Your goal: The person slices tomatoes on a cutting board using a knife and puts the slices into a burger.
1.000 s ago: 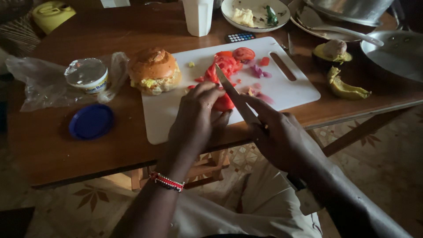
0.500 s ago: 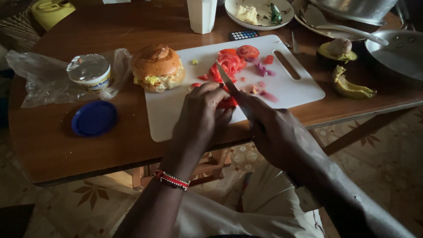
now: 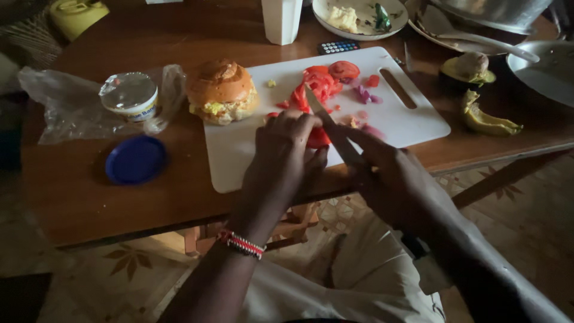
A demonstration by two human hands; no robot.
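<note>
My left hand (image 3: pixel 281 158) presses down on a red tomato piece (image 3: pixel 317 138) near the front of the white cutting board (image 3: pixel 239 149). A knife (image 3: pixel 326 116) is gripped in my right hand (image 3: pixel 394 182), its blade slanting up and left beside the left fingers, against the tomato. Cut tomato slices (image 3: pixel 323 81) and bits of purple onion (image 3: pixel 363 94) lie further back on the board. A filled bun (image 3: pixel 222 91) sits on the board's left corner.
A foil-sealed tub (image 3: pixel 130 96) on a clear plastic bag (image 3: pixel 60 107) and a blue lid (image 3: pixel 136 159) lie left. Avocado halves (image 3: pixel 484 119), a pan (image 3: pixel 547 66), plates (image 3: pixel 353 15), a white cup (image 3: pixel 281 21) and a small calculator (image 3: pixel 339 46) stand behind.
The knife blade has worked a little against the tomato under my left hand. The view has shifted slightly; both hands stay in the same place on the board.
</note>
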